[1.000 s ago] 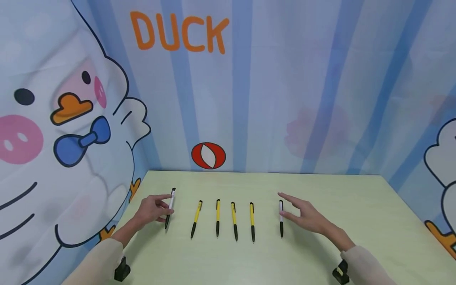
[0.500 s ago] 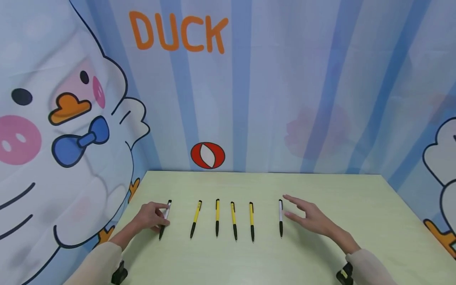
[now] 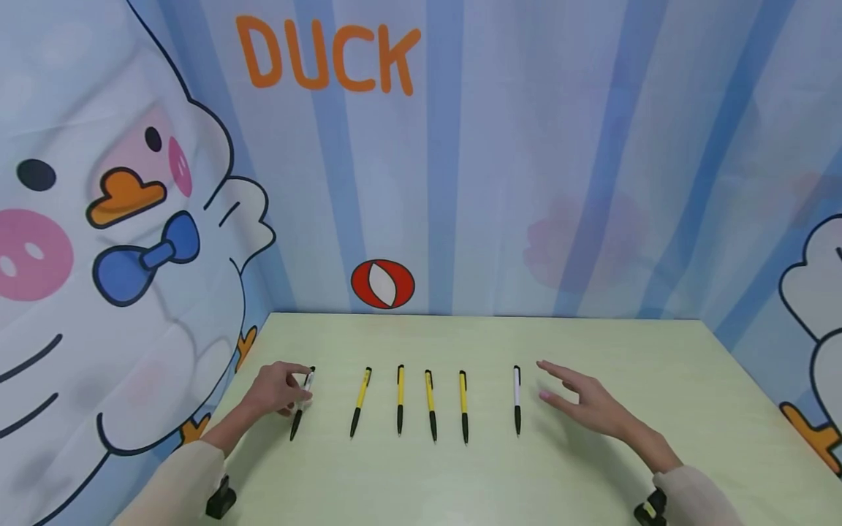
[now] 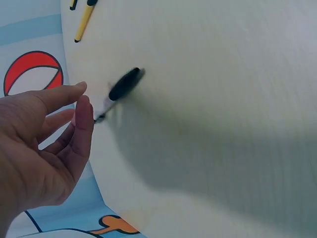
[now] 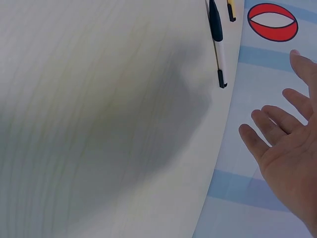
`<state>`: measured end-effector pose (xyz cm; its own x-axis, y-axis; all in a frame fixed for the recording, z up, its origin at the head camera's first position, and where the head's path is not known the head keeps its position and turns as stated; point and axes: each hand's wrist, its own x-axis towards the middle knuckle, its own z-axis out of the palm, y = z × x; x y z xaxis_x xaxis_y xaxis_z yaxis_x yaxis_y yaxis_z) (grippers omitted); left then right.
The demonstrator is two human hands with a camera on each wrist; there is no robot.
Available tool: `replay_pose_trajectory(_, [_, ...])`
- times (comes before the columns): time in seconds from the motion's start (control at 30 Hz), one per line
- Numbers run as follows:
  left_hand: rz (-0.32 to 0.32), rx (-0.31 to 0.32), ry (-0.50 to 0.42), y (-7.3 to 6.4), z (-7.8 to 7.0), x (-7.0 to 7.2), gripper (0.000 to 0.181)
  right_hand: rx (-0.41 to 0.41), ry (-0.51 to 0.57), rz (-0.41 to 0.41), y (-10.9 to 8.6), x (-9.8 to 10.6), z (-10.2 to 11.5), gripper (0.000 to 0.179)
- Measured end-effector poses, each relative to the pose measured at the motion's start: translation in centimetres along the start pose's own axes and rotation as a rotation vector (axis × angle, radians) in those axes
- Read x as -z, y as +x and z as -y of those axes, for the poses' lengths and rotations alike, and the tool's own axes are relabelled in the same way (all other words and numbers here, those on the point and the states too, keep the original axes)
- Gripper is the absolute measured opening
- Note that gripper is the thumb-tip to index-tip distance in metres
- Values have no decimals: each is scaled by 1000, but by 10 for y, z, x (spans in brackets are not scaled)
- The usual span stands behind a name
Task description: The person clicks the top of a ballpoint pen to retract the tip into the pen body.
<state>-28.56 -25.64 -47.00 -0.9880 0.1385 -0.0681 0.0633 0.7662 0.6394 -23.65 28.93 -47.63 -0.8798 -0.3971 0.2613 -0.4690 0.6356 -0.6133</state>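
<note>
A white pen with a black grip lies slanted at the left end of a row of pens. My left hand is over its upper half in the head view, thumb and index finger about its white barrel. In the left wrist view the fingertips of the left hand stand beside the pen, with a visible gap to it. Another white pen lies at the row's right end. My right hand hovers to its right, fingers spread, holding nothing.
Between the white pens lie several yellow pens with black grips, among them one at the left and one at the right. They rest on a pale table. A blue striped duck-print curtain hangs behind it and at the sides.
My left hand carried the white pen left and down onto the table, and its fingers have now loosened from it. My right hand moved right, away from the other white pen.
</note>
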Motion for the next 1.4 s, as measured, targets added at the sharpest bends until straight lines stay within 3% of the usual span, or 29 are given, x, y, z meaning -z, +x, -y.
replay_pose_trajectory(0.13, [-6,-30,8,4,-14,-4,46,-8,2,3,-3,1,0,55])
replay_pose_trajectory(0.37, [58,-46,-36,14,-40,-22,48,3,7,1,-4,1,4,54])
replay_pose_trajectory(0.63, [105,20,10,22,-58,-47,58,9,10,9,-1,-6,5,53])
replay_pose_trajectory(0.9, [59,122,112,19,-68,-61,68,13,32,24,1,-10,8,53])
replay_pose_trajectory(1.4, [57,158,-99,16,-75,-65,61,16,17,9,-2,-10,10,53])
